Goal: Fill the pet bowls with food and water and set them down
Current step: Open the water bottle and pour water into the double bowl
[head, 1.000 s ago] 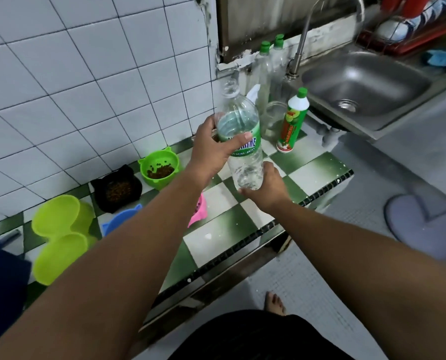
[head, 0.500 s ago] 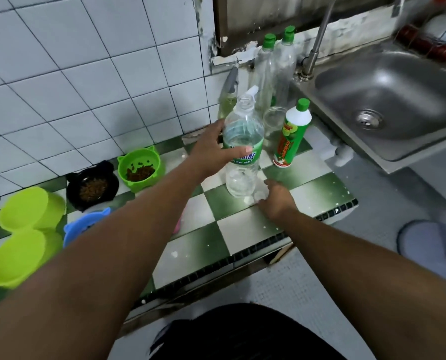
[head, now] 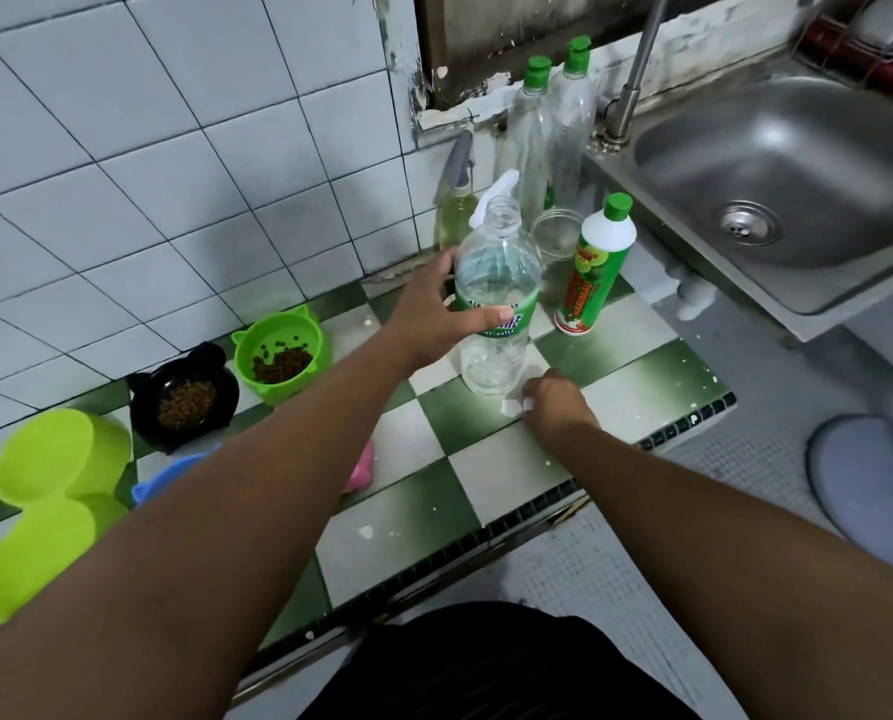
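Observation:
A clear, uncapped water bottle (head: 493, 283) with a green label stands on the checkered counter (head: 512, 475), part full. My left hand (head: 434, 314) grips it around the label. My right hand (head: 556, 402) rests on the counter by the bottle's base, its fingertips curled onto a small white cap (head: 527, 405). Against the wall, a green cat-eared bowl (head: 298, 320) and a black bowl (head: 226, 387) hold brown kibble. My left forearm mostly hides a blue bowl (head: 174, 475) and a pink bowl (head: 362, 467).
A lime double bowl (head: 44, 501) sits at the far left. Behind the water bottle stand a white detergent bottle (head: 589, 272), a glass jar (head: 556, 233), a spray bottle (head: 457, 200) and two tall green-capped bottles (head: 532, 137). The steel sink (head: 797, 174) is at right, a grey mat (head: 875, 475) below.
The bottle has come down from mid-air and now stands on the counter. My right hand left its base and settled on the counter beside it.

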Tool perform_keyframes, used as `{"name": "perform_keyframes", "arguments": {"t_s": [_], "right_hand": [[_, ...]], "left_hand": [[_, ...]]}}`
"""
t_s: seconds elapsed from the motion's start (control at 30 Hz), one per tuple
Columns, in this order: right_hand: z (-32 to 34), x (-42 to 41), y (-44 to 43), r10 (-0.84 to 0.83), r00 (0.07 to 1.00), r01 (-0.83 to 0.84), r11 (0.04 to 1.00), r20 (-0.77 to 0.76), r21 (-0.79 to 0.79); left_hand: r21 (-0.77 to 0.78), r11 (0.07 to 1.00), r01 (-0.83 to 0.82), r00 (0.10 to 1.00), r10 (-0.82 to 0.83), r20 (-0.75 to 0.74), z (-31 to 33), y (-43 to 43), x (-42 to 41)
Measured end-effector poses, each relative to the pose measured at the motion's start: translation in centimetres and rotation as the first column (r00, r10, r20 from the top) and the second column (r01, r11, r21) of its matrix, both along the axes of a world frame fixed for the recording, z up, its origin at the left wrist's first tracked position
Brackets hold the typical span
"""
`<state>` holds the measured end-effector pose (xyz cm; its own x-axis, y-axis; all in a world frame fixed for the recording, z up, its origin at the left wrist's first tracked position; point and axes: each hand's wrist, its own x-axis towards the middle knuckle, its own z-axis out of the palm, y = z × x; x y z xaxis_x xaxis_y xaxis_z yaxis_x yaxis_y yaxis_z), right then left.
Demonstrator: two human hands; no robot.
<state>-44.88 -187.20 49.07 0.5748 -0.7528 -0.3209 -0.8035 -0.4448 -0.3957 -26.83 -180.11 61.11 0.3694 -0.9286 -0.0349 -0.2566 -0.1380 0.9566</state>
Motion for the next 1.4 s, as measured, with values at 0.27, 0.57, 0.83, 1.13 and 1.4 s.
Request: {"name": "perform_keyframes", "arguments": {"t_s": [0.27, 0.57, 0.83, 1.13, 1.4], "right_hand": [[2.6, -0.9, 0.4, -0.204, 0.968, 0.207, 0.978, 0.144, -0.011], [14.9, -0.9, 0.5, -0.168, 0.652, 0.417, 0.894, 0.74, -0.165], [20.8, 2.1, 0.4, 0.189, 0.604, 0.203, 0.903, 0.774, -0.379], [19.9, 3.1, -0.7, 0.164, 0.699, 0.143, 0.921, 0.696, -0.361], [19.4, 4.4, -0.9, -0.077, 0.576, 0.267, 0.959, 0.814, -0.098]], "left_hand": [[-0.029, 1.0, 0.011, 0.997, -0.014, -0.07, -0.6, 0.8, 0.4], [-0.027, 0.999, 0.046, 0.997, -0.047, -0.065, -0.7, 1.4, 0.1], [0.03, 0.993, 0.116, 0.992, -0.117, 0.053, -0.3, 0.7, 0.4], [0.012, 0.989, 0.147, 0.986, -0.148, 0.071, -0.1, 0.6, 0.4], [-0.004, 0.991, 0.136, 0.989, -0.135, 0.056, -0.6, 0.6, 0.6]]}}
